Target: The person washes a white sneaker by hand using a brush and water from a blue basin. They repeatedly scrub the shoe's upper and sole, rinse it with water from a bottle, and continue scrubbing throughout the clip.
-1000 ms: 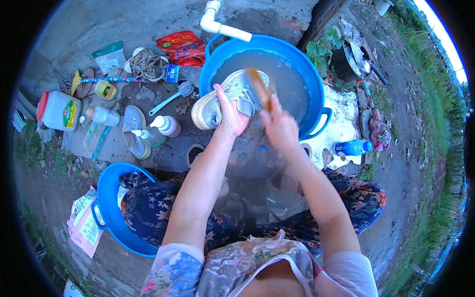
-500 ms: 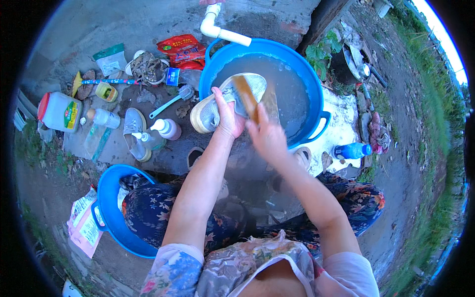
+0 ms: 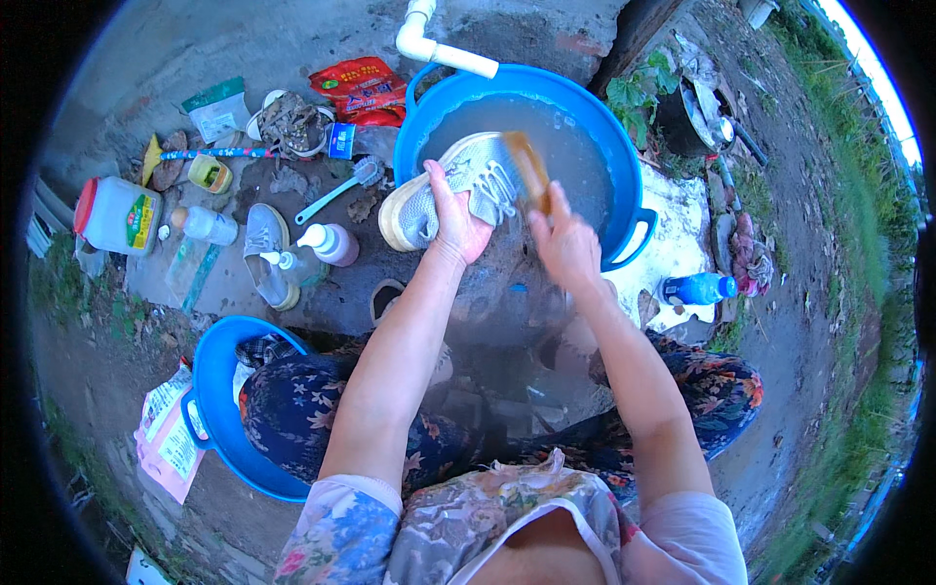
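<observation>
My left hand (image 3: 460, 226) grips a grey lace-up sneaker (image 3: 478, 177) with a pale sole, holding it tilted over the near left rim of a large blue basin (image 3: 626, 216). Its laces face up, with the toe toward the basin. My right hand (image 3: 569, 242) is closed round a brown brush (image 3: 527, 168), blurred by motion, at the right side of the sneaker's toe. Whether the bristles touch the shoe I cannot tell. Cloudy water (image 3: 580, 171) fills the basin. A matching grey sneaker (image 3: 265, 255) lies on the ground at the left.
A white pipe (image 3: 444, 53) juts over the basin. Left of it are a pump bottle (image 3: 337, 245), a light-handled scrub brush (image 3: 336, 193), a red packet (image 3: 359, 90) and a red-lidded tub (image 3: 117, 216). A smaller blue tub (image 3: 237, 444) stands by my left knee, a blue bottle (image 3: 697, 290) at right.
The brush has moved from across the shoe's upper to the right of its toe, my right hand shifting rightward. The sneaker has turned, so its laces now show.
</observation>
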### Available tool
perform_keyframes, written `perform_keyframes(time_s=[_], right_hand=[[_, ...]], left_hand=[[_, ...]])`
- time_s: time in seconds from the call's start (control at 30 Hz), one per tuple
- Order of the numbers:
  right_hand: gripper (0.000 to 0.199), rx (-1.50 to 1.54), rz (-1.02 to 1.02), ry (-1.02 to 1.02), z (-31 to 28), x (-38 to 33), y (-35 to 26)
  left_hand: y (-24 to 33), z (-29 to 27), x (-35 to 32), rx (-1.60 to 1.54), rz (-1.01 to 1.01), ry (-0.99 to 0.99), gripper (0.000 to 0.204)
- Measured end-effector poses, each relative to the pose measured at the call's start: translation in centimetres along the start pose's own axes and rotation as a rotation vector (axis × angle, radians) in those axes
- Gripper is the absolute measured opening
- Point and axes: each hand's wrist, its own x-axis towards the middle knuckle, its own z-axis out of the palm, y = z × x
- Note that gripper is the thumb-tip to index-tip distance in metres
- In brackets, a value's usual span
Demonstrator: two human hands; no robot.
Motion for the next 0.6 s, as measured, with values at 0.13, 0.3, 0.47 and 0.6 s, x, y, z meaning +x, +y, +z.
perform_keyframes(time_s=[0.13, 0.3, 0.47, 0.6], right_hand=[[0.062, 0.103, -0.07, -0.061, 0.8, -2.1, -1.7], [0.063, 0.113, -0.118, -0.047, 0.5, -4.0, -0.8], [0.061, 0.078, -0.034, -0.008, 1.1, -1.8, -1.4], [0.061, 0.115, -0.167, -0.042, -0.4, -6.9, -2.6]], left_hand=[[0.1, 0.0, 0.1, -0.03, -0.037, -0.006, 0.098], [-0.3, -0.9, -0.2, 0.067, -0.012, 0.096, 0.098], [0.1, 0.3, 0.0, -0.027, -0.018, -0.036, 0.095], [0.4, 0.6, -1.3, 0.116, -0.003, 0.071, 0.1]])
